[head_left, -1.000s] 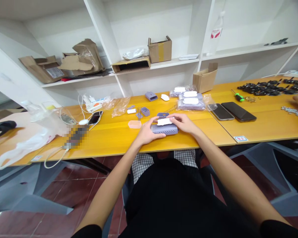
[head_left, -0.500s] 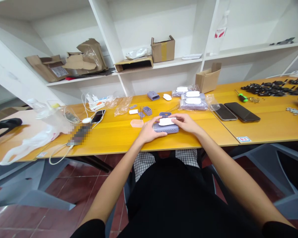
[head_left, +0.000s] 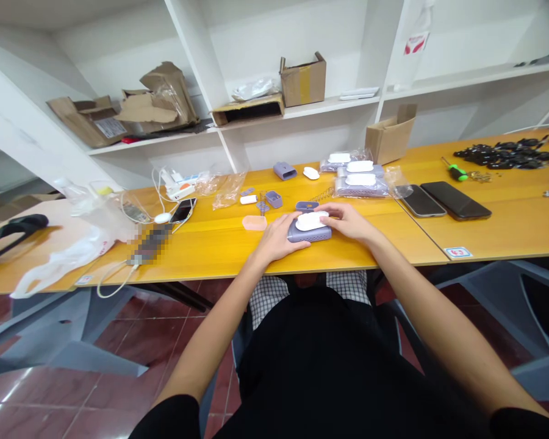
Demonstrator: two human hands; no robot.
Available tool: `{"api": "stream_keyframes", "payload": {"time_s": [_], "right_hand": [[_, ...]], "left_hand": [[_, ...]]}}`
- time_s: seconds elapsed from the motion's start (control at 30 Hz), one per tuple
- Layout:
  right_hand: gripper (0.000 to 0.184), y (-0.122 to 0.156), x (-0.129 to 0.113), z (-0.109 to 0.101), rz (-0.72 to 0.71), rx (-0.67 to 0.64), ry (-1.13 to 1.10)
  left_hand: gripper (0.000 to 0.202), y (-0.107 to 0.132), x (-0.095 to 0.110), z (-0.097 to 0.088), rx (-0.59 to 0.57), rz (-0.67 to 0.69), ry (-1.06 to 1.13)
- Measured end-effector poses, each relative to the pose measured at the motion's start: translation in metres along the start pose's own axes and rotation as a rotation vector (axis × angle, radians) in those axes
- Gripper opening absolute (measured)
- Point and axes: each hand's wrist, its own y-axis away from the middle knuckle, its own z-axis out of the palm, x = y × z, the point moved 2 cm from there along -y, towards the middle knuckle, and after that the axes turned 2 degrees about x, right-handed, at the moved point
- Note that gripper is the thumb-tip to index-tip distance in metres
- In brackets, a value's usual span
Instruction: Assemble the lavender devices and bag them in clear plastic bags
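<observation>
Both hands are gripping a lilac perforated plastic casing point(head_left: 309, 232) on the yellow wooden table point(head_left: 219, 247): left hand point(head_left: 278, 238) clasping its end, right hand point(head_left: 348, 221) pressing the white oval plastic piece point(head_left: 312, 221) on top

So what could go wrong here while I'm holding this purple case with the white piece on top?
The white piece seems only loosely seated on the case, so it might slip. The pink part lies just beside the left hand and could get knocked. Small parts behind could be swept aside.

Both forearms extended forward, left hand point(head_left: 278, 239) and right hand point(head_left: 350, 221) close together, fingers curled
</observation>
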Motion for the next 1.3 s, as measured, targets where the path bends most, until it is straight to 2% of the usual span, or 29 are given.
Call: {"api": "stream_keyframes", "payload": {"time_s": [0.17, 0.3, 0.4, 0.63, 0.87, 0.97, 1.1, 1.3], "right_hand": [[0.026, -0.001, 0.001, -0.001, -0.039, 0.01, -0.009], [0.028, -0.002, 0.002, -0.003, -0.018, -0.017, -0.03], [0.03, -0.002, 0.003, -0.006, 0.0, -0.047, -0.035], [0.035, 0.0, 0.003, -0.008, 0.034, -0.103, -0.036], [0.062, 0.004, -0.002, -0.011, 0.112, -0.165, -0.134], [0.06, 0.005, 0.0, -0.012, 0.183, -0.168, -0.163], [0.048, 0.006, -0.001, -0.011, 0.231, -0.209, -0.214], [0.062, 0.009, -0.004, -0.012, 0.307, -0.136, -0.289]], "left_hand": [[0.076, 0.0, -0.003, 0.002, -0.012, -0.007, -0.04], [0.046, -0.001, -0.007, 0.002, 0.019, -0.007, 0.016], [0.038, -0.003, -0.01, 0.002, 0.065, -0.028, 0.081], [0.035, -0.004, -0.009, 0.002, 0.105, -0.068, 0.112], [0.035, -0.003, -0.007, 0.002, 0.091, -0.116, 0.125], [0.032, -0.004, -0.004, 0.002, 0.101, -0.127, 0.135], [0.03, -0.004, -0.003, 0.002, 0.119, -0.222, 0.165], [0.032, -0.005, -0.008, 0.004, 0.141, -0.242, 0.221]]}}
